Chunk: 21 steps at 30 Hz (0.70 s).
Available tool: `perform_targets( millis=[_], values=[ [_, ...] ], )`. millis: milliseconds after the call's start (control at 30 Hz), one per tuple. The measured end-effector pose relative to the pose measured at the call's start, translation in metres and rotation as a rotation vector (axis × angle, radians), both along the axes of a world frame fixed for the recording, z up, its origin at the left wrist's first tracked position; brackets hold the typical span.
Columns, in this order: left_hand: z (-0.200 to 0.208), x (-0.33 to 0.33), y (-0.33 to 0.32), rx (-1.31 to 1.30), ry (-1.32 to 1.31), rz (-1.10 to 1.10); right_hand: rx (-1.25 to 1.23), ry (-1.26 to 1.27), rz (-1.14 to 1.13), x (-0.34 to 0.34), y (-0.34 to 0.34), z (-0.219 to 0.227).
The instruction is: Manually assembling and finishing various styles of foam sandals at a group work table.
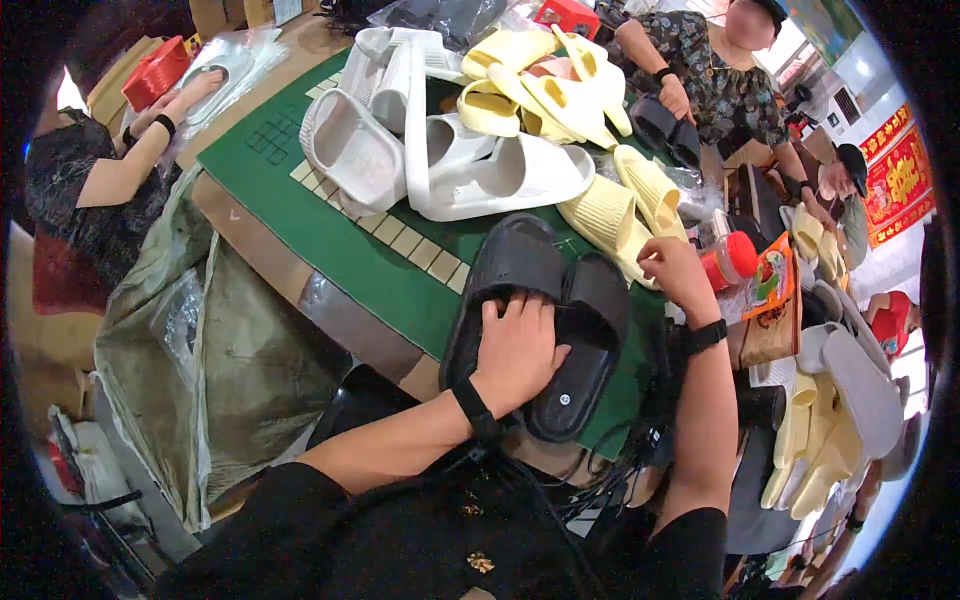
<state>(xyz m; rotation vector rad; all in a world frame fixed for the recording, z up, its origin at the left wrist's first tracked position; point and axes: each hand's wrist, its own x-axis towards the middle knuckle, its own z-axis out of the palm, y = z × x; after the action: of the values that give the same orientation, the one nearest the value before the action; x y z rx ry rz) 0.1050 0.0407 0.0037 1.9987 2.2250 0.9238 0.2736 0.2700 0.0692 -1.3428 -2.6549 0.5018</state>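
Observation:
A pair of black slippers (pixel 585 375) lies side by side at the near edge of the green mat (pixel 265 195). My left hand (pixel 515 350) grips the left one, its fingertips in under the strap and its thumb against the other slipper. My right hand (pixel 680 275) is raised to the right of the pair, beside a pale yellow slipper (pixel 605 215). Its fingers are pinched together; what they hold, if anything, is too small to make out. A thin thread-like line shows near the straps of the black pair.
White and grey slippers (pixel 510 180) and yellow ones (pixel 575 95) are heaped at the mat's far side. A red-lidded jar (pixel 735 255) and an orange packet (pixel 770 280) stand at right. More slippers (pixel 825 420) hang there. Co-workers sit left and far right. A large sack (pixel 250 350) stands left.

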Motion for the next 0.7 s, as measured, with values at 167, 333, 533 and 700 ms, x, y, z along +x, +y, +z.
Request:
perform_targets(
  millis=[167,333,533,700],
  values=[
    [-0.001,-0.001,-0.001,-0.035,0.024,0.01,0.084,-0.092,-0.145,0.001,-0.001,-0.009],
    [-0.001,0.0,-0.001,-0.03,0.021,0.014,-0.136,-0.156,-0.227,-0.005,0.0,-0.024],
    [0.002,0.001,-0.001,-0.013,0.011,0.004,-0.086,-0.068,-0.209,-0.009,-0.009,-0.033],
    [0.0,-0.001,0.001,0.001,0.002,0.019,0.037,0.214,-0.148,-0.01,0.003,-0.035]
  ],
)
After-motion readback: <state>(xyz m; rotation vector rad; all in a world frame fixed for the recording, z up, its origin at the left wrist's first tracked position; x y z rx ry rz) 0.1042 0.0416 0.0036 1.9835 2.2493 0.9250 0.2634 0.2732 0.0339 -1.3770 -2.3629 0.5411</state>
